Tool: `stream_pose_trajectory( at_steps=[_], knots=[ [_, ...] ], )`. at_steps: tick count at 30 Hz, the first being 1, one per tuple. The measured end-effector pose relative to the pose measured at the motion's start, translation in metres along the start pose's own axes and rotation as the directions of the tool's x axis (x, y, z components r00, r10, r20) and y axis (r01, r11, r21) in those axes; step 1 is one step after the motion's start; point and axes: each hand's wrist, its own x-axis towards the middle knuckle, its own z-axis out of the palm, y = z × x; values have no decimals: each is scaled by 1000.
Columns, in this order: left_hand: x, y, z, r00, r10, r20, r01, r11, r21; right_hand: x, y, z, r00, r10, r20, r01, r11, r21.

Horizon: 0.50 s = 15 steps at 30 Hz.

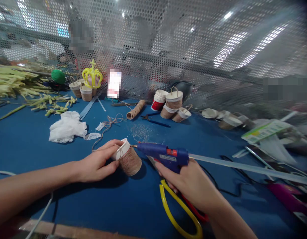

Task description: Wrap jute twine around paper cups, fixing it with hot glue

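My left hand (101,162) is closed on a white paper cup (130,161), tilted on its side, with brown twine wound around most of its wall. A loose strand of twine runs from the cup's rim, past my fingers, toward the twine roll (135,110). In my right hand (185,177) is a blue glue gun (160,152), its nozzle at the cup near the white rim band. A long clear glue stick (243,167) sticks out of its back. Scissors with yellow and red handles (178,209) show beneath my right hand; whether it also touches them is hidden.
Behind stand twine-wrapped cups (173,99), pliers (155,121) and a perforated metal screen (143,43). At left are crumpled white material (67,127), pale dried husks (14,81) and a yellow crown-shaped piece (92,76). Cords, a green-and-white packet (266,130) and more cups lie at right.
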Motion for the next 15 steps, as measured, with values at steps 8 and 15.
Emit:
stream_pose_trajectory(
  at_steps=[8, 15],
  knots=[
    [0, -1, 0, 1000, -19, 2, 19, 1000, -2, 2, 3, 0, 986, 138, 95, -149, 981, 123],
    [-2, -5, 1, 1000, -12, 13, 12, 1000, 2, 11, 14, -5, 969, 147, 198, -206, 924, 322]
  ],
)
